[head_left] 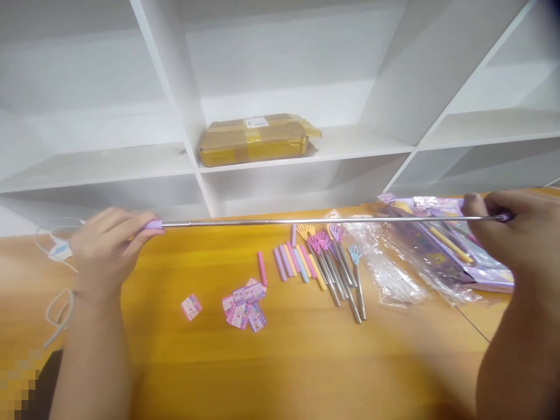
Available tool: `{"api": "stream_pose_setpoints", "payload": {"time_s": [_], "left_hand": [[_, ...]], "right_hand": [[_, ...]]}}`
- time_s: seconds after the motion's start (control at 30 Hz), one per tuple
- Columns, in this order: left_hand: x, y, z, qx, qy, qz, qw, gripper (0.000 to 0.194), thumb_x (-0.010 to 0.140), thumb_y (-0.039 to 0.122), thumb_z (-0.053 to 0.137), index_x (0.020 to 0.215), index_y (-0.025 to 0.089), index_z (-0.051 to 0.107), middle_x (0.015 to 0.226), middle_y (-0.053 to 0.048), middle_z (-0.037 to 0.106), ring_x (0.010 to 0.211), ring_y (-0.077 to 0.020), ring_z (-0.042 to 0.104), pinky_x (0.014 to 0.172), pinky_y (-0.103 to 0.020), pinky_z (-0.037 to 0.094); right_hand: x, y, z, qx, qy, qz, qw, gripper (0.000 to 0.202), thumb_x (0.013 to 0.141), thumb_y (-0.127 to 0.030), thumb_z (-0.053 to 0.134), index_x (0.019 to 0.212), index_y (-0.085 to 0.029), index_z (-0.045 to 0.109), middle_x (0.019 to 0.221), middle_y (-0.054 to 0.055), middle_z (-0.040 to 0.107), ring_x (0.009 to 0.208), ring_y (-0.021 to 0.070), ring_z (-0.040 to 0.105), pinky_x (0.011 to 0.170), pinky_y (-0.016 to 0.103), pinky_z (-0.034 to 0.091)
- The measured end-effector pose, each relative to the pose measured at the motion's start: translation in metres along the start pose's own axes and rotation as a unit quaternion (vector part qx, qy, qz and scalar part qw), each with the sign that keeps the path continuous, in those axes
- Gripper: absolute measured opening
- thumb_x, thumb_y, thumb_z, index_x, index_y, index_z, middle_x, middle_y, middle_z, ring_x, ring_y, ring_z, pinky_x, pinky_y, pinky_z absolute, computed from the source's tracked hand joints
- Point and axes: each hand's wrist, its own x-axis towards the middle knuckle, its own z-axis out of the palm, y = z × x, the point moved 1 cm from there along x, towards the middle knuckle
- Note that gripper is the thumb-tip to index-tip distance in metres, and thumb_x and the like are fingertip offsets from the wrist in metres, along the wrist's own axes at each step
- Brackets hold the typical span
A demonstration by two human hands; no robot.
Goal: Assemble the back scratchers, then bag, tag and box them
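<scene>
A telescopic back scratcher (280,221) is drawn out long and level between my two hands, above the wooden table. My left hand (111,248) pinches its purple handle end. At the other end my right hand (520,224) is closed around the purple tip, mostly hidden by the fingers. Below the rod lie several back scratchers with metal shafts (336,262) and pink, yellow, purple and blue claw heads. Beside them is a row of coloured handle tubes (293,259), with a pink tube (262,268) slightly apart. Small printed cards (245,306) lie in a pile left of these.
Clear plastic wrappers (389,262) and a purple printed bag (441,251) with more scratchers lie at right. A single card (191,307) is at left. White cables (61,251) run along the left edge. A taped parcel (258,140) sits in the white shelf (363,140) behind.
</scene>
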Motion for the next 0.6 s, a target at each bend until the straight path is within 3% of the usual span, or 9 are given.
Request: {"api": "stream_pose_setpoints", "payload": {"time_s": [0.1,0.2,0.27,0.33,0.4,0.5,0.53,0.6], "left_hand": [[0.013,0.054,0.014,-0.02,-0.055,-0.009,0.998,0.012,0.102,0.037,0.072,0.1,0.027,0.079,0.079,0.003,0.074,0.068,-0.0137,0.061,0.06,-0.027,0.041],[0.019,0.14,0.031,-0.097,-0.087,-0.019,0.991,0.004,0.102,0.028,0.072,0.105,0.028,0.075,0.083,0.003,0.076,0.067,-0.0138,0.063,0.064,-0.03,0.044],[0.015,0.188,0.04,-0.083,-0.114,-0.033,0.989,0.008,0.103,0.03,0.069,0.104,0.025,0.076,0.065,0.003,0.064,0.055,-0.0135,0.054,0.055,-0.032,0.032],[0.005,0.213,0.047,-0.08,-0.172,-0.049,0.981,0.016,0.106,0.032,0.064,0.099,0.024,0.075,0.061,0.003,0.059,0.053,-0.0128,0.051,0.053,-0.033,0.028],[-0.006,0.214,0.055,-0.102,-0.251,-0.082,0.959,0.025,0.111,0.035,0.054,0.1,0.025,0.075,0.065,0.002,0.062,0.057,-0.0132,0.055,0.055,-0.032,0.029],[-0.019,0.202,0.069,-0.17,-0.344,-0.192,0.903,0.03,0.113,0.039,0.046,0.106,0.025,0.072,0.084,-0.001,0.073,0.07,-0.0148,0.065,0.059,-0.03,0.034],[-0.022,0.2,0.074,-0.198,-0.374,-0.233,0.876,0.03,0.113,0.038,0.045,0.105,0.025,0.07,0.088,-0.001,0.074,0.073,-0.0153,0.067,0.061,-0.029,0.036],[-0.027,0.206,0.079,-0.249,-0.434,-0.306,0.81,0.029,0.113,0.036,0.042,0.103,0.025,0.066,0.089,-0.001,0.073,0.073,-0.0161,0.067,0.064,-0.028,0.037]], "right_hand": [[-0.015,-0.051,-0.006,0.04,0.021,-0.04,0.998,0.029,0.085,-0.037,0.058,0.062,-0.021,0.05,0.057,0.003,0.05,0.056,0.0143,0.041,0.057,0.029,0.029],[-0.062,-0.136,-0.009,0.12,0.017,-0.151,0.981,0.016,0.085,-0.025,0.056,0.07,-0.02,0.059,0.064,0.002,0.058,0.057,0.0136,0.046,0.058,0.028,0.028],[-0.096,-0.186,-0.009,0.137,-0.033,-0.209,0.968,0.017,0.091,-0.019,0.054,0.074,-0.019,0.06,0.07,0.003,0.061,0.061,0.0134,0.051,0.057,0.028,0.026],[-0.116,-0.216,-0.007,0.145,-0.112,-0.258,0.949,0.016,0.095,-0.017,0.055,0.08,-0.018,0.062,0.074,0.003,0.062,0.062,0.0141,0.053,0.057,0.029,0.025],[-0.116,-0.221,-0.005,0.179,-0.191,-0.289,0.921,0.009,0.098,-0.022,0.058,0.092,-0.019,0.064,0.084,0.003,0.066,0.065,0.0147,0.057,0.058,0.027,0.028],[-0.09,-0.192,0.005,0.243,-0.266,-0.265,0.894,0.022,0.101,-0.035,0.062,0.118,-0.021,0.064,0.106,0.006,0.07,0.077,0.0171,0.065,0.064,0.026,0.04],[-0.082,-0.177,0.011,0.242,-0.27,-0.234,0.902,0.029,0.102,-0.04,0.061,0.125,-0.022,0.063,0.111,0.007,0.07,0.08,0.0184,0.066,0.067,0.027,0.044],[-0.074,-0.141,0.029,0.168,-0.235,-0.154,0.945,0.035,0.105,-0.045,0.054,0.128,-0.02,0.063,0.119,0.012,0.068,0.082,0.0216,0.066,0.071,0.031,0.047]]}}
